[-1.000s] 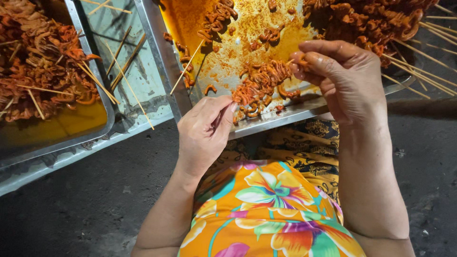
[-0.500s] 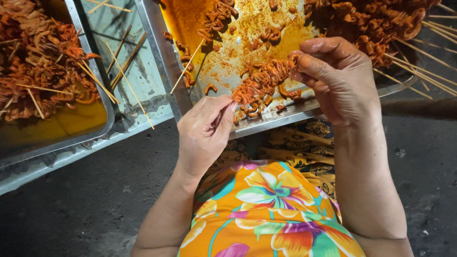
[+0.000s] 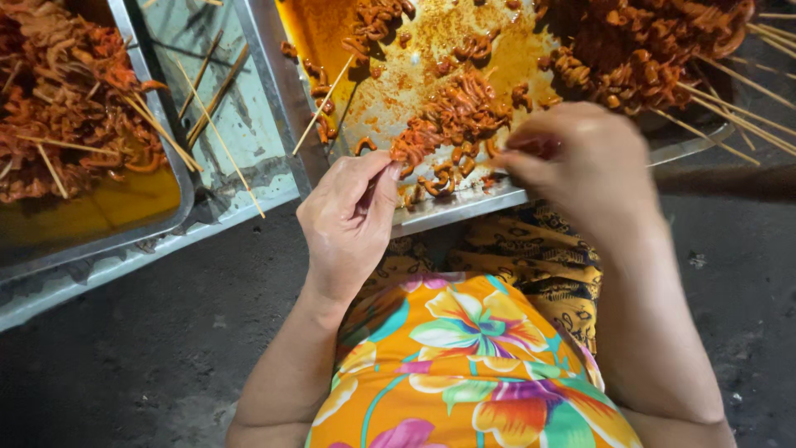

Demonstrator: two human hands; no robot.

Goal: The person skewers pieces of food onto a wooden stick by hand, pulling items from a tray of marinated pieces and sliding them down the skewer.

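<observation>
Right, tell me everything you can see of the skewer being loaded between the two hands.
The skewer is packed with curled, orange-red marinated pieces that hide its stick. It runs slantwise from the left hand, which pinches its lower end, up toward the right hand, which is blurred at its upper end. It hangs just above the oily metal tray, over loose curled pieces by the near rim.

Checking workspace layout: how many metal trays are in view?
3. One at left holds a heap of skewered meat, a middle one holds bare sticks, and the right one sits by both hands. More may lie outside the frame.
</observation>
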